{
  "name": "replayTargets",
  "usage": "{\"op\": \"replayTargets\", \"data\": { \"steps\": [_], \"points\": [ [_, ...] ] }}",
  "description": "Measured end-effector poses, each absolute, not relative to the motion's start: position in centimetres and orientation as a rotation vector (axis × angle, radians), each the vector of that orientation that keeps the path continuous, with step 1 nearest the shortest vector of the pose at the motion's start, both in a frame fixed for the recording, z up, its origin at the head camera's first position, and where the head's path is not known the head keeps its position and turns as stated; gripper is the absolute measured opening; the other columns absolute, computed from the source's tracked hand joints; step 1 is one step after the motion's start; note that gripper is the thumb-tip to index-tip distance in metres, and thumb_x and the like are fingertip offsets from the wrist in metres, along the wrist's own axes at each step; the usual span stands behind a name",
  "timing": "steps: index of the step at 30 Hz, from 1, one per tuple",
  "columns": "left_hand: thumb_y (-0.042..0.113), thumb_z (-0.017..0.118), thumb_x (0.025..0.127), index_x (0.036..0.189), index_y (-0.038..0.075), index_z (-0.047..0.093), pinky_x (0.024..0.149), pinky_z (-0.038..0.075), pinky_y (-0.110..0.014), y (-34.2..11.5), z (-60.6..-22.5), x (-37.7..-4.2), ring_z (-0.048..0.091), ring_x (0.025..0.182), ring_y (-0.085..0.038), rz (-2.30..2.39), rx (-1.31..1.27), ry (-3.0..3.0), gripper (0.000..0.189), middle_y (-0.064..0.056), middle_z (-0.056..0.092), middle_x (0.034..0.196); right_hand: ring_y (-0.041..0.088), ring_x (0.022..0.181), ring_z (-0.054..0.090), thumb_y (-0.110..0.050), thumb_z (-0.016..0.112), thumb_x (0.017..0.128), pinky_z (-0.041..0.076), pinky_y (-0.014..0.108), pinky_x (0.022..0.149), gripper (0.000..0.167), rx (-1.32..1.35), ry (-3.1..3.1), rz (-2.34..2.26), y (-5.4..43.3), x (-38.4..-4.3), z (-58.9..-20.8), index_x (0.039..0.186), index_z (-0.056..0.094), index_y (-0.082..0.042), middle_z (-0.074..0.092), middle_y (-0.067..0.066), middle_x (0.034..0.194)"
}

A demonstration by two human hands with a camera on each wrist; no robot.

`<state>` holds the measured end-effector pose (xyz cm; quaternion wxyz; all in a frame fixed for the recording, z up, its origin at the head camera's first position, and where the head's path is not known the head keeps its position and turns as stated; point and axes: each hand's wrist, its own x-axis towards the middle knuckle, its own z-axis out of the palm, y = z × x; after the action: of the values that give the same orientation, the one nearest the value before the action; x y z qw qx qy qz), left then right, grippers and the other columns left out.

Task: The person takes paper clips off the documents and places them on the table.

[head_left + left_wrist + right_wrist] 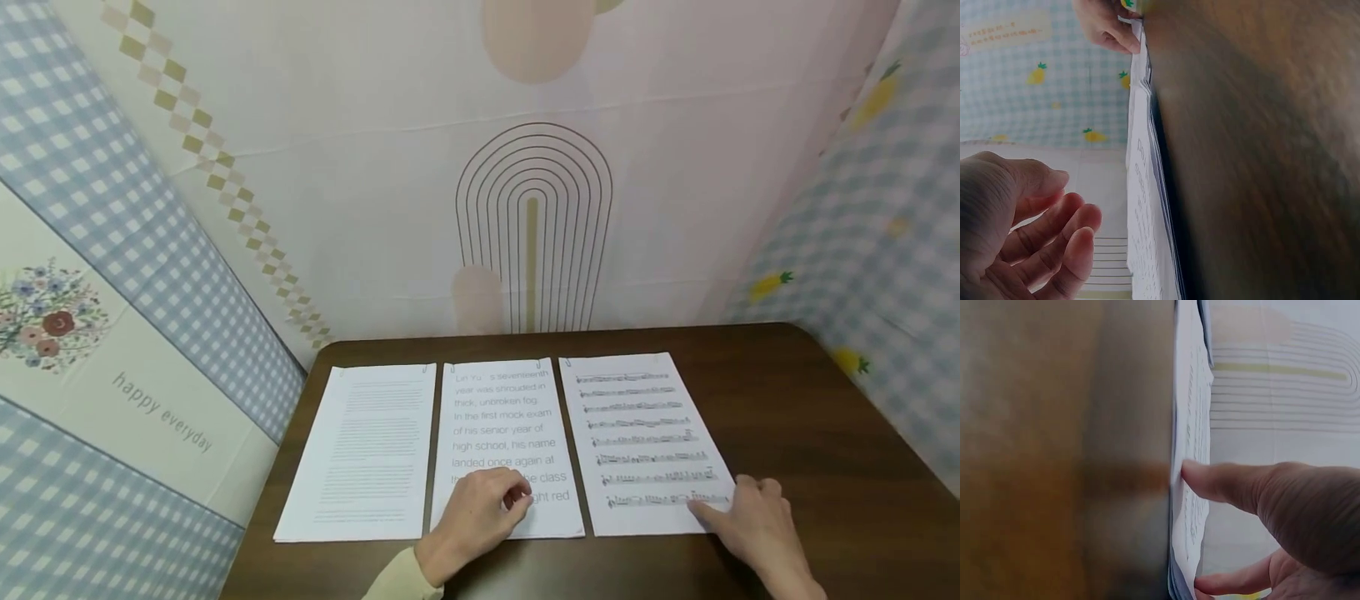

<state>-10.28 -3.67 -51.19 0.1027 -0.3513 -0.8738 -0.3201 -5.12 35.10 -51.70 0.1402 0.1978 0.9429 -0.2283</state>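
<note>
My left hand (480, 508) hovers over the lower part of the middle paper stack (502, 400), printed with large English text. Its fingers are loosely curled, and nothing is held in the left wrist view. My right hand (757, 521) is at the lower right corner of the sheet music (637, 425). In the right wrist view its thumb (1222, 481) touches the page surface, while another fingertip meets the paper's edge, well apart from the thumb. The sheets bulge slightly there.
A third stack, with small print (360, 450), lies at the left. Metal clips hold the tops of the papers. All three lie side by side on a dark wooden table (810, 400). Patterned cloth (360, 208) hangs behind and at both sides.
</note>
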Motion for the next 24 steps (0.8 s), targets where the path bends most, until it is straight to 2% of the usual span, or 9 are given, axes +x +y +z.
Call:
{"op": "replayTargets", "data": {
  "steps": [3,8,11,17,24],
  "points": [
    [0.007,0.087,0.088,0.087,0.015,0.078,0.065,0.042,-0.002,-3.5,-51.3,-10.2,0.064,0.066,0.001,-0.958,-1.034,-2.57,0.012,0.006,0.076,0.076,0.052,0.1,0.053,-0.053,0.083,0.091,0.052,0.063,0.087,0.106,0.594,2.679,-0.698,35.4,-5.6,-51.6,0.136,0.038,0.032,0.039,0.05,0.123],
    [0.005,0.086,0.088,0.086,0.014,0.078,0.065,0.042,-0.002,-3.3,-51.4,-10.2,0.061,0.066,0.003,-1.012,-1.029,-2.58,0.012,0.005,0.075,0.076,0.049,0.102,0.053,-0.052,0.087,0.088,0.053,0.063,0.091,0.114,0.65,2.614,-0.751,35.9,-6.1,-51.5,0.141,0.031,0.033,0.037,0.052,0.13],
    [0.002,0.084,0.089,0.086,0.011,0.078,0.066,0.045,-0.004,-3.1,-51.4,-10.2,0.058,0.067,0.006,-1.136,-1.012,-2.603,0.012,0.002,0.076,0.076,0.049,0.104,0.054,-0.051,0.088,0.088,0.054,0.063,0.092,0.115,0.667,2.583,-0.768,36.2,-6.3,-51.6,0.141,0.03,0.033,0.043,0.051,0.13],
    [-0.001,0.081,0.092,0.087,0.006,0.079,0.067,0.056,-0.012,-2.3,-51.3,-10.3,0.059,0.07,0.009,-1.513,-0.899,-2.651,0.009,-0.006,0.079,0.079,0.044,0.099,0.059,-0.043,0.088,0.089,0.055,0.054,0.086,0.102,0.698,2.544,-0.819,36.2,-6.5,-51.7,0.138,0.036,0.029,0.057,0.044,0.12],
    [-0.001,0.079,0.093,0.089,0.002,0.078,0.057,0.057,-0.016,-1.3,-51.0,-10.4,0.061,0.059,0.005,-1.817,-0.747,-2.688,0.005,-0.011,0.077,0.076,0.039,0.096,0.063,-0.033,0.08,0.095,0.054,0.049,0.079,0.081,0.632,2.607,-0.896,35.7,-5.9,-51.6,0.138,0.042,0.024,0.064,0.035,0.112]
  ]
}}
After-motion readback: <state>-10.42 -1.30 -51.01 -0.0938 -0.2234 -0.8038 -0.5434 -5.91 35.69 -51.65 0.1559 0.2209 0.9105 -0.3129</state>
